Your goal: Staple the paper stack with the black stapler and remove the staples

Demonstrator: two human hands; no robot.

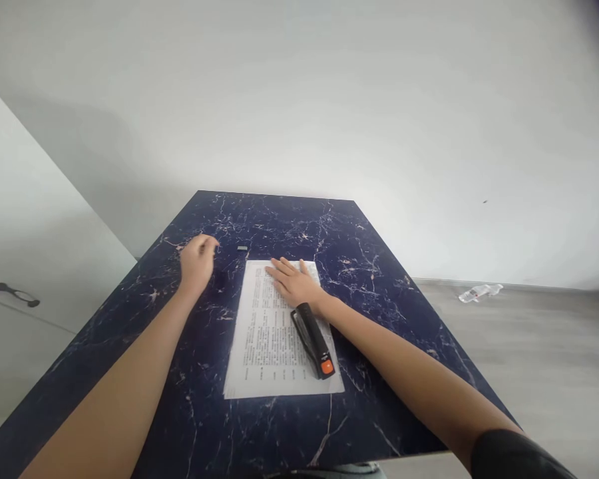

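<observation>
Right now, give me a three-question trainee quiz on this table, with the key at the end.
1. Multiple choice: what lies under the right hand? A) a bottle B) printed paper C) a handle.
2. Fill in the blank: the black stapler has a(n) ____ patch at its end nearest the wearer.
3. True or false: the left hand is off the printed paper.

Key: 1. B. 2. orange. 3. true.

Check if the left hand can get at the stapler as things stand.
Likely yes: the stapler lies on top of the paper, its left side uncovered. The right hand rests flat just past its far end, so the left hand seems freest to reach the near end.
</observation>
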